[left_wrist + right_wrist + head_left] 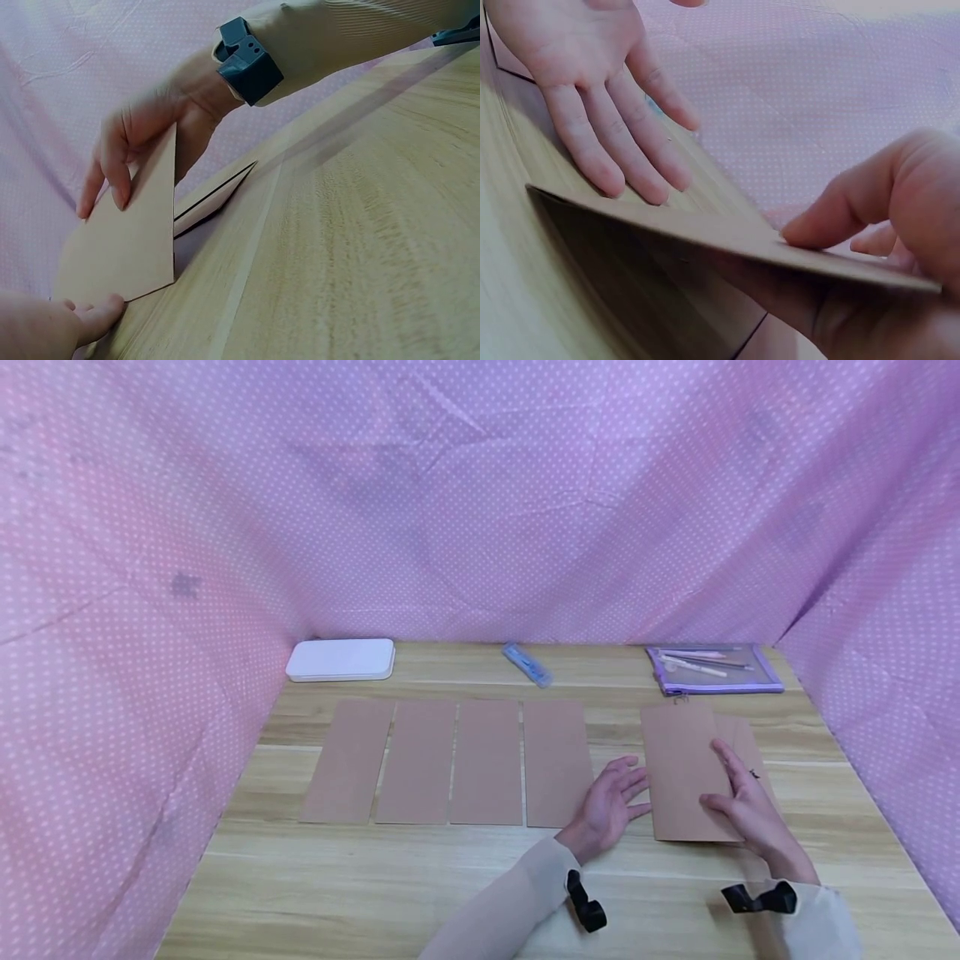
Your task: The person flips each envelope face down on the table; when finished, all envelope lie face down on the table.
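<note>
My right hand point(753, 818) pinches a brown kraft envelope point(682, 777) along its right side, thumb on top and fingers beneath in the right wrist view. The envelope is tilted, lifted off the table. Partly covered by it, a second brown envelope point(738, 735) with flap lines lies at the right. My left hand point(609, 802) has its fingers extended, palm turned toward the held envelope's left edge; whether the fingertips touch it I cannot tell. Left of that hand, several flat brown pieces point(486, 764) lie side by side in a row.
A white case point(341, 660) lies at the back left of the wooden table point(337, 893). A blue, narrow packet point(527, 665) is at the back middle. At the back right lies a purple-edged mesh pouch point(716, 670) with pens. Pink dotted cloth point(480, 527) hangs around the table.
</note>
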